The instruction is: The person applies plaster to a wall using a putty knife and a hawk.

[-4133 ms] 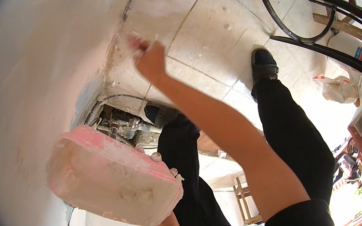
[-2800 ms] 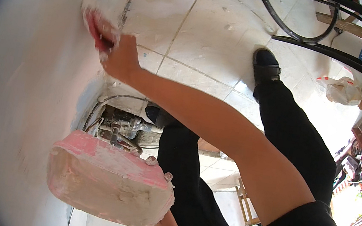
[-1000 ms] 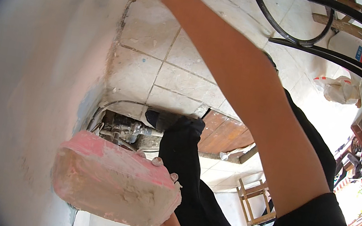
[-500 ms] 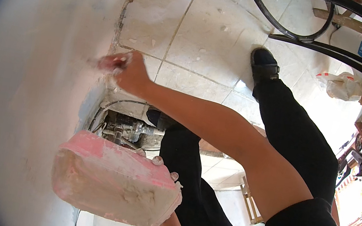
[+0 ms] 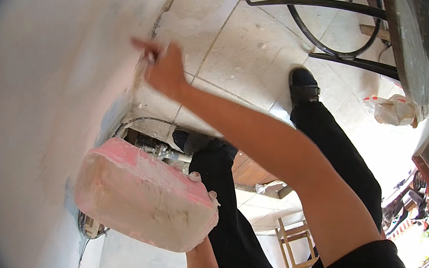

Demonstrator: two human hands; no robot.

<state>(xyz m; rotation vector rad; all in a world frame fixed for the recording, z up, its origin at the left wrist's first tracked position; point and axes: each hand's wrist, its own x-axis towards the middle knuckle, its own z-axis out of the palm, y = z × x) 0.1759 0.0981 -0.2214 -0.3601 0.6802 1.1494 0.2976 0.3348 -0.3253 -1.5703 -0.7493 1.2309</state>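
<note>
My left hand [image 5: 195, 177] grips a pink plastic tub [image 5: 136, 160] from behind. Only smeared, rounded fingertips show over its rim, and the rest of the hand is hidden by the tub. Pale, wet-looking paste [image 5: 151, 206] coats the inside of the tub, which is tilted beside the wall. Above it, my right hand [image 5: 166, 69] is closed, close to the whitish wall [image 5: 53, 78]. Something dark and reddish reaches from its fingers toward the wall, too blurred to name. Pinkish patches mark the wall near there.
Pipe fittings [image 5: 158, 149] and a black cable [image 5: 143, 118] lie low by the wall. Black curved metal legs [image 5: 315, 4] stand at the top, near a plastic bag [image 5: 394, 111]. A wooden stool [image 5: 295, 244] is lower right. My shod feet rest on pale floor tiles [image 5: 240, 47].
My right hand has moved up along the wall, away from the tub. The tub sits slightly higher and further right in view. The whole view has shifted a little.
</note>
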